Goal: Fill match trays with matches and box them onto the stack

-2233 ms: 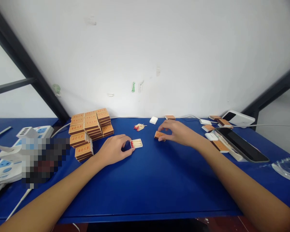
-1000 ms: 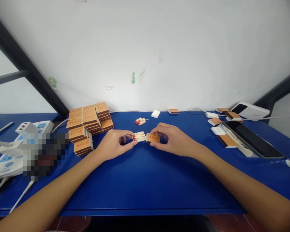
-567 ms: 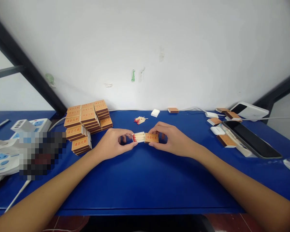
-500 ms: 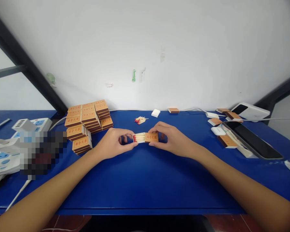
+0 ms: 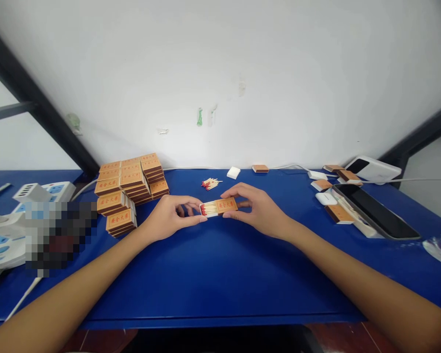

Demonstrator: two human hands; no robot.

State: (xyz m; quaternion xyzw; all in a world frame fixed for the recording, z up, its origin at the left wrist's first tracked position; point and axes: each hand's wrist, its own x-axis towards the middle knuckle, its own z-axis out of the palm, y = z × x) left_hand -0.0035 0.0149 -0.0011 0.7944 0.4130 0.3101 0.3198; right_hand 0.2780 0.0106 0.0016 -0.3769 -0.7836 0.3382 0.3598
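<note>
Over the middle of the blue table my left hand pinches the white tray of matches, whose red heads show at its left end. The fingers of my right hand are closed on the orange matchbox sleeve. The tray sits partly inside the sleeve, and both are held just above the table.
A stack of several orange matchboxes stands to the left. Loose matches, a white tray and a lone box lie near the wall. Power strips are far left; a phone and more boxes are right.
My hands came together from apart. The tray of matches has slid partway into the sleeve, and the pair now sits a little higher and tilted.
</note>
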